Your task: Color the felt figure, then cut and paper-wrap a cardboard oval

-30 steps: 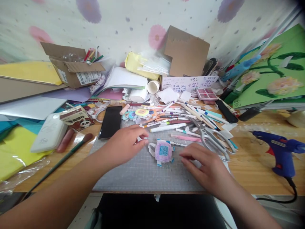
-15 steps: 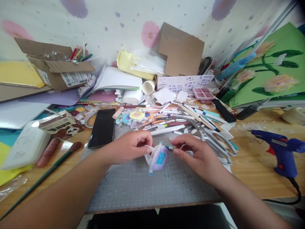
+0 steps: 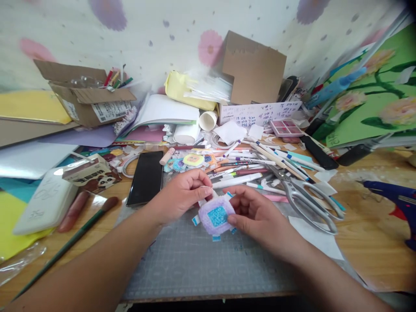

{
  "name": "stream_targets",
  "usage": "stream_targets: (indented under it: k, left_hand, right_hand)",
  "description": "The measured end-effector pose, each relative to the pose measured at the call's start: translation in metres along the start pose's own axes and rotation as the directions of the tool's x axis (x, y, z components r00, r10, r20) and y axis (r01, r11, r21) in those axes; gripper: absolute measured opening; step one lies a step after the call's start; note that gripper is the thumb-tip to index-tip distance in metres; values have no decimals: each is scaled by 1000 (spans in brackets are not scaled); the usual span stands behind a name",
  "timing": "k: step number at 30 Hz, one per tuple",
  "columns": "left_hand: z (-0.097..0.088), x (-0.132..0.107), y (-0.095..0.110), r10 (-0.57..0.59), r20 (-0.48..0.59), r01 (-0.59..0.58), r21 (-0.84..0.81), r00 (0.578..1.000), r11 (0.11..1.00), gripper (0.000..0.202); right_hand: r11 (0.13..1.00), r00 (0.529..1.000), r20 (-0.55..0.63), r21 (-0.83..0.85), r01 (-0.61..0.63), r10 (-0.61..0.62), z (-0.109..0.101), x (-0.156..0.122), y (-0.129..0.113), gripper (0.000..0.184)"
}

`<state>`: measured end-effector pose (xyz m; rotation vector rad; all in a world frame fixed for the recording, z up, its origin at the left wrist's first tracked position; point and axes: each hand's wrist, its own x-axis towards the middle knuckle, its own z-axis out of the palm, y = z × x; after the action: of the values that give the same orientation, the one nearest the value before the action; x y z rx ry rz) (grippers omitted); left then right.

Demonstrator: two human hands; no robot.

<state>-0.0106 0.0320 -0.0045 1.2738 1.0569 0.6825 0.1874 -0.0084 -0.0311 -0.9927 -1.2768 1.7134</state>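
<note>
Left hand (image 3: 185, 195) pinching band (image 3: 204, 201), right hand (image 3: 260, 216) purple piece (image 3: 217, 216); face toward camera, long axis unclear.

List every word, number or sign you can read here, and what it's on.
"4:00": white card
"7:00": same card
"2:00": same card
"Acrylic Marker", probably: white pen
Too small or blurred: the card's other writing, box label, panda carton, white case markings.
Purple-and-blue piece in hand: no text seen.
</note>
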Motion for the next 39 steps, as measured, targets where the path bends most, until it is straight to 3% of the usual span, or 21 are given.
stream_targets:
  k: [6,13,18,23,28,30,32,35,37,39]
  left_hand:
    - [-2,1,-3,57,-149,-74,-115,987,991,18]
    - [4,-3,-5,-21,44,28,-164,999,986,35]
    - [4,-2,-7,-56,-17,52,-207,998,977,30]
    - [2,1,-8,-33,-11,29,-220,999,975,28]
    - [3,0,-8,-6,-11,5,-127,1000,992,27]
    - [2,-1,-7,-6,2,6,-82,1000,997,26]
    - [0,-1,-5,-15,40,15,-7,999,1000,24]
    - [-1,-1,-4,-59,145,39,134,988,990,21]
    - [1,-2,-6,-107,211,64,203,972,977,19]
    - [6,-3,-9,-139,235,74,267,962,961,19]
  right_hand:
    - [995,998,-34,85,48,-45,-5,-2,3,34]
    - [983,986,-116,126,136,-121,-6,-1,4,34]
    - [979,984,-135,153,135,-115,-7,-1,5,38]
    - [987,990,-100,117,113,-102,-8,-1,7,40]
    - [993,995,-54,78,92,-88,-7,-2,8,41]
    - [991,986,-119,47,123,-117,-9,-3,8,39]
    - [969,926,-295,-5,246,-237,-14,-4,7,35]
    - [896,720,-555,-115,428,-416,-26,-4,3,24]
    - [870,618,-643,-165,465,-452,-34,-4,1,17]
    - [858,560,-679,-217,465,-475,-41,-4,1,14]
